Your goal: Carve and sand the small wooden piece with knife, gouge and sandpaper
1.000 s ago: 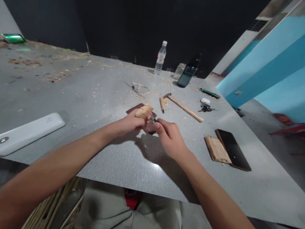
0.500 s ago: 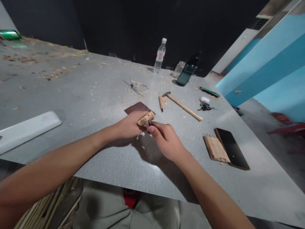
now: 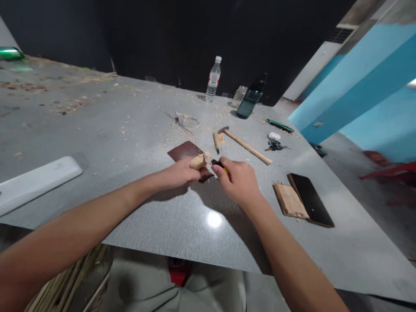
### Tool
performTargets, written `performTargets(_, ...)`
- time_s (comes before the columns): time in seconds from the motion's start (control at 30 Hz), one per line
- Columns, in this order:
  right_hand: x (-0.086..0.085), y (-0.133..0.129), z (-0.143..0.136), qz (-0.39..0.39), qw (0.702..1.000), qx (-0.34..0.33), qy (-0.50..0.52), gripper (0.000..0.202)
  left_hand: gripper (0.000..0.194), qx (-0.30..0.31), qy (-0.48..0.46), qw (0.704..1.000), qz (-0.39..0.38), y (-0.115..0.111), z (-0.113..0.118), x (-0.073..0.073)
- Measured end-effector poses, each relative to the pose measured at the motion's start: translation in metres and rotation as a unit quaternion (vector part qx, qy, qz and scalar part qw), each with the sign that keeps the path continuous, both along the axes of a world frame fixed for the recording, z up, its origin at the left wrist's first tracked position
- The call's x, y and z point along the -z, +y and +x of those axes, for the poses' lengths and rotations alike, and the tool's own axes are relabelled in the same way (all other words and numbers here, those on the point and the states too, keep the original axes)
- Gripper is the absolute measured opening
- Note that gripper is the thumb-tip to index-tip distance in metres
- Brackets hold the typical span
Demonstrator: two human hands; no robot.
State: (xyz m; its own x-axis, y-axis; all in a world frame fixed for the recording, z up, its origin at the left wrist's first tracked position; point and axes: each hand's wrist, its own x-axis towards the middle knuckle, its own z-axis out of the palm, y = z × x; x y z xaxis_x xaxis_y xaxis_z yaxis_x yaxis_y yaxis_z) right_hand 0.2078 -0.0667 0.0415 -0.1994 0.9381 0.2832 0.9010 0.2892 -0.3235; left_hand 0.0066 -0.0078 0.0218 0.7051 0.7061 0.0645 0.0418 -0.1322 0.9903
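- Pale tan carved wooden piece, centre of the frame, clasped in the left hand.
- Right hand wrapped around a black-and-yellow-handled knife, blade at the wood's right end; contact too small to tell.
- Flat reddish-brown sheet, partly hidden by the left hand, on the grey tabletop.
- Wooden-handled, dark-headed hammer, right of centre.
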Motion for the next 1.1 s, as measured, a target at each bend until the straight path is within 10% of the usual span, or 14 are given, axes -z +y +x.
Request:
performTargets(0.27, 0.002, -0.013, -0.032, -0.074, 0.980, -0.100, 0.153, 0.063, 0.021, -0.038, 0.074, 0.980, 0.181, 0.008, -0.015, -0.006)
performTargets(0.67, 0.003, -0.014, -0.032, -0.106, 0.981, -0.083, 0.141, 0.054, 0.025, -0.141, 0.266, 0.899, 0.319, 0.003, -0.021, -0.013)
performTargets(1.1, 0.001, -0.001, -0.010, -0.059, 0.998, -0.023, -0.007, 0.051, 0.049, -0.227, 0.307, 0.865, 0.326, 0.005, -0.017, -0.011)
